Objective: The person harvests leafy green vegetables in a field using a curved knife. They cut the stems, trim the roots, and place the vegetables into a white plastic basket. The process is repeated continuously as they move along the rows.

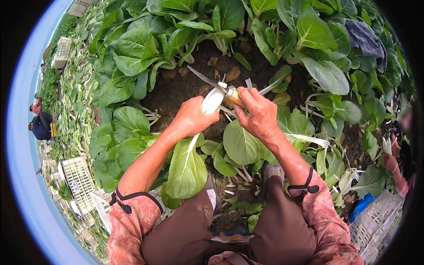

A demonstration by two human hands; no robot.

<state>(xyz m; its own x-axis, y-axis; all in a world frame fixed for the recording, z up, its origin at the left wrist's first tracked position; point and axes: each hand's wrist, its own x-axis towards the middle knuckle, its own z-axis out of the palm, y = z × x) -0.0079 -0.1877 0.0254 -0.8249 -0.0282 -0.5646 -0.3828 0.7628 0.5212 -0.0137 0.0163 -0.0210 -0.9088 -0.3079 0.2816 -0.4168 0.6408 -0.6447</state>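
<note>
My left hand (195, 116) is closed around a bok choy head (213, 99), its white base pointing away from me and a broad green leaf hanging below my wrist. My right hand (256, 111) grips the yellowish handle of a knife (207, 79). The blade lies across the root end of the white base, its tip to the upper left. Beneath and between my hands are loose bok choy leaves (243, 142) and bare brown soil (172, 89).
Rooted bok choy plants (132, 43) ring the soil patch. A dark cloth (366, 39) lies on leaves at upper right. Plastic crates stand at left (78, 182) and lower right (374, 218). Another person's hands (392, 155) hold stalks at the right edge; people (41, 124) are at far left.
</note>
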